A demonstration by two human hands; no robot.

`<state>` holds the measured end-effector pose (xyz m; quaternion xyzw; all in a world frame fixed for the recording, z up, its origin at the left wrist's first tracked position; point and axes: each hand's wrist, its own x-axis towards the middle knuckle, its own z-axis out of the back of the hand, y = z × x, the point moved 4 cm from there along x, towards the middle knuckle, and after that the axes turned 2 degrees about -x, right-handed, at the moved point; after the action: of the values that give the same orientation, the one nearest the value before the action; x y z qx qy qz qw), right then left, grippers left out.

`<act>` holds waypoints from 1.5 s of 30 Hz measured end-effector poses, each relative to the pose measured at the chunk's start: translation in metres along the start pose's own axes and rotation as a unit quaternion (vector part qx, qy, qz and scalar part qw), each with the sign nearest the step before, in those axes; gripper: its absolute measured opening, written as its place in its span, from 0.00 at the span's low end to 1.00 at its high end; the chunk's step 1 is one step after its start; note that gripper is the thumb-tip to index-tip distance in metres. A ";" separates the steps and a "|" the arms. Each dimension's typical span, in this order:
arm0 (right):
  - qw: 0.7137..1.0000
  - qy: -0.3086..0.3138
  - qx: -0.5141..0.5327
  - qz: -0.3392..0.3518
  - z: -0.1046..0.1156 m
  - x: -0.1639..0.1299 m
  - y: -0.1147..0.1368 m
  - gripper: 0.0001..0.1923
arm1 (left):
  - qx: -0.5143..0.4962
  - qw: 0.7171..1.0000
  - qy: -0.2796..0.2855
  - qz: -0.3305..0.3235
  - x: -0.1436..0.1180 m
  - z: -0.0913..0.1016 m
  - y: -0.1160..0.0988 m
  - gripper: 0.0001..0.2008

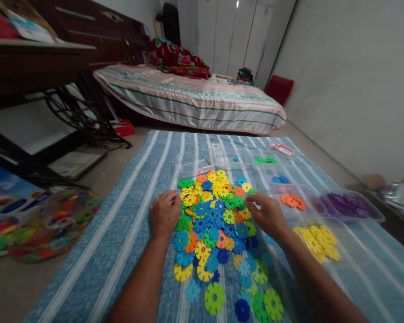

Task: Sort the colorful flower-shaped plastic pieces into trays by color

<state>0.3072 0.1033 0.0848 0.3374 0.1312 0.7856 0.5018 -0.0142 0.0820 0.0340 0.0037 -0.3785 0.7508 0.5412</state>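
Blue-and-white striped cloth (121,233) covers the floor, and on it lies a heap of flat plastic discs (215,224) with notched rims, in yellow, blue, green and orange, spread from mid-frame down to the bottom edge. Both hands rest on the heap's upper part, palms down. The left hand (164,213) sits at the heap's left edge, fingers curled over a green disc and a yellow one; whether it grips any of them cannot be told. The right hand (267,214) lies at the right edge, fingers bent and pointing left onto the discs, and again a firm hold cannot be made out. To the right of that hand, clear trays stand on the cloth: one with yellow discs (319,242), one with purple discs (346,205), and beside them a small cluster of orange discs (292,201). Farther back lie a few blue discs (280,179) and green discs (265,160), near a clear bag (282,148) with a red label. Left of the cloth, a bag of mixed coloured pieces (54,224) lies on the bare floor. Behind stands a bed (195,96) with a striped cover, and at the left a dark sewing-machine stand (70,112).
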 end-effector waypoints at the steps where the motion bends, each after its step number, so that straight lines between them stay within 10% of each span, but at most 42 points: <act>1: 1.000 0.023 -0.008 -0.002 0.003 -0.015 0.000 0.11 | 0.001 1.000 0.002 0.002 0.000 0.000 -0.001 0.11; 7: 0.979 0.189 -0.079 0.000 0.024 -0.074 -0.001 0.09 | -0.003 1.000 0.009 0.021 0.002 0.000 -0.004 0.11; 15: 0.966 0.228 -0.123 0.002 0.026 -0.106 -0.001 0.14 | -0.006 1.000 0.019 0.012 0.003 0.000 -0.004 0.12; 28: 0.946 0.309 -0.090 -0.046 0.034 -0.099 -0.002 0.08 | -0.009 1.000 0.023 0.019 0.003 0.002 -0.008 0.13; 35: 0.919 0.374 -0.121 0.013 0.042 -0.035 0.022 0.06 | -0.019 1.000 0.013 0.011 0.003 0.002 -0.004 0.13; 38: 0.950 0.279 -0.124 0.060 0.042 0.022 0.023 0.05 | -0.021 1.000 0.009 0.004 0.003 0.000 -0.001 0.13; 43: 0.983 -0.096 -0.150 0.037 0.057 0.092 0.012 0.10 | -0.020 1.000 0.001 0.004 0.003 0.001 -0.001 0.13; 45: 0.982 -0.118 -0.145 0.016 0.056 0.092 0.008 0.13 | -0.017 1.000 0.007 0.004 0.002 0.001 -0.002 0.13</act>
<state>0.3137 0.1724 0.1675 0.3534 -0.0497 0.7591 0.5444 -0.0141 0.0831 0.0368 -0.0119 -0.3876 0.7465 0.5407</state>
